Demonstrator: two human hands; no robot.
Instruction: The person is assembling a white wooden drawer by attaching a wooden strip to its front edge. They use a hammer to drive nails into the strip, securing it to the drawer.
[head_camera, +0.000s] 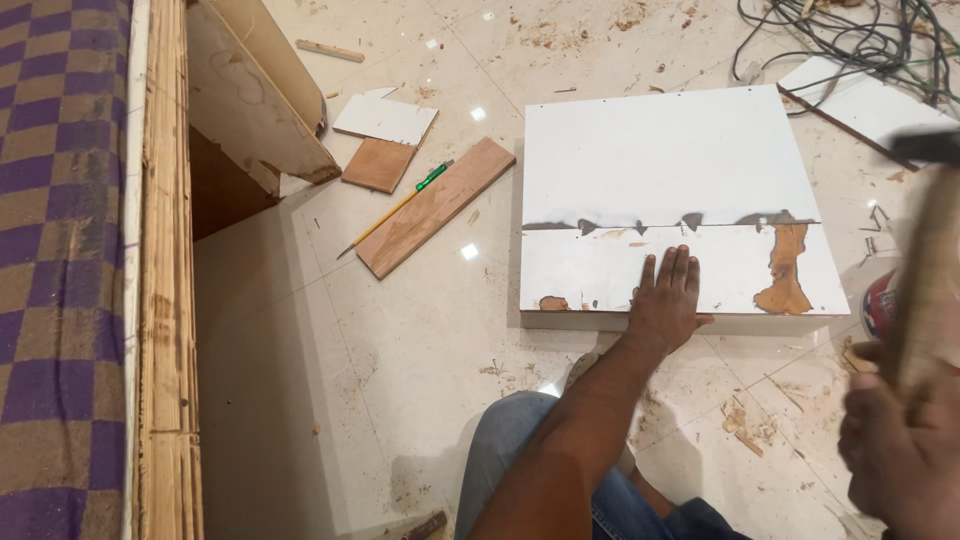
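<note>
White laminated board lies flat on the tiled floor, pinned near its near edge by the left hand, fingers spread flat. A blurred hammer is gripped in the closed right hand, raised at right; a strike seems in hand, needing aim. Offcuts, a pencil and cables lie farther off.

— Where is your left hand?
— Your left hand lies flat, palm down, fingers together, arm stretched forward.
— And your right hand?
— It is raised and closed in a fist, blurred.
</note>
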